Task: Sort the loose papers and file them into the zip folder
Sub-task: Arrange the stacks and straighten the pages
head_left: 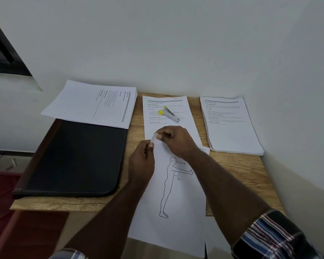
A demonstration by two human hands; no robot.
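Against white walls (176,43), wooden desk (241,171) (corner)

Both hands (157,146) pinching figure sheet (176,199)

You have two thick stacks of printed papers (94,104) (230,124), two loose sheets (166,113) (176,212), one black zip folder (73,157) and one yellow-and-white stapler (168,114) on one wooden table (241,172).

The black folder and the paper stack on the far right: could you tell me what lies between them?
In the head view, between the folder and right stack lies a printed sheet on bare wood, with a stapler resting on it.
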